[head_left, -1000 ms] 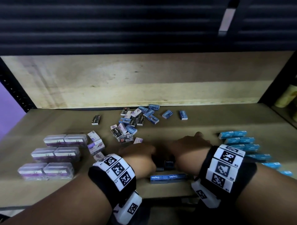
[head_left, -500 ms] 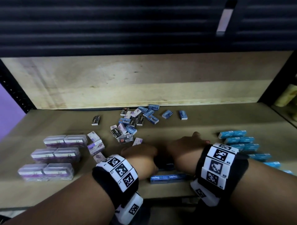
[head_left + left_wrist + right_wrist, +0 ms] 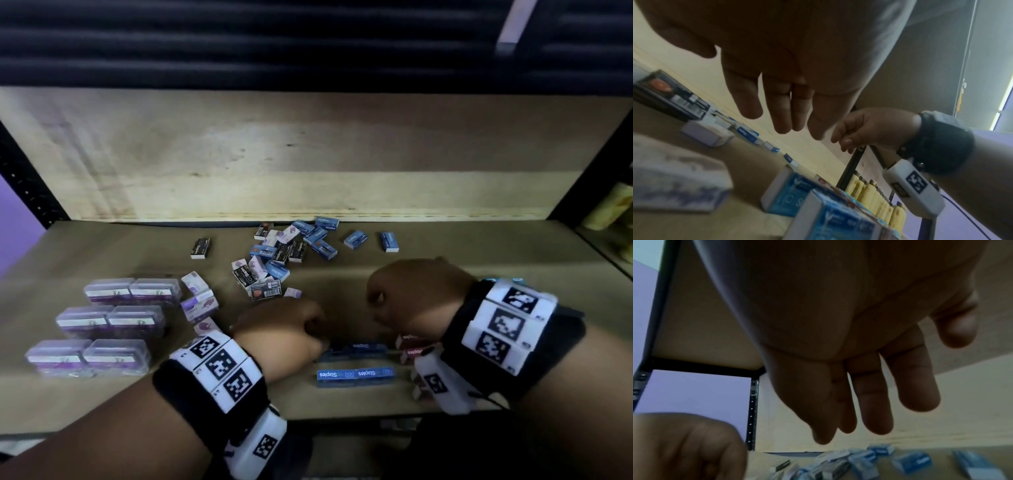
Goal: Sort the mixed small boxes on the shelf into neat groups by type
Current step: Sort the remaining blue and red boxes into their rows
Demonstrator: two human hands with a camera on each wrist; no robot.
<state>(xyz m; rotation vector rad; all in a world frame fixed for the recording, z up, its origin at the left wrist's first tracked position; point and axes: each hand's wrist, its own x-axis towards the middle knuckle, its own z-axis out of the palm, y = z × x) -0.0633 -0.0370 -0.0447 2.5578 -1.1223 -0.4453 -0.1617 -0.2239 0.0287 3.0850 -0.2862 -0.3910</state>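
Both hands hover low over the front middle of the wooden shelf (image 3: 462,250). My left hand (image 3: 284,325) hangs with relaxed fingers (image 3: 781,113) and holds nothing. My right hand (image 3: 411,298) is a little to its right, fingers (image 3: 869,394) hanging loosely, also empty. Under and between them lie two rows of blue Staples boxes (image 3: 356,374), one behind the other, with red boxes (image 3: 412,346) at their right end. A mixed pile of blue, black and purple-white small boxes (image 3: 274,260) lies farther back.
Clear purple-labelled cases (image 3: 102,325) sit in paired rows at the left. One black box (image 3: 200,247) lies alone behind them. The right wristband hides most of a blue box group on the right. Yellow containers (image 3: 613,212) stand beyond the right post. The shelf's front edge (image 3: 308,416) is close.
The hands were together over the boxes at the front; now they have come apart, the right one up and to the right, which uncovers the second blue row and the red boxes.
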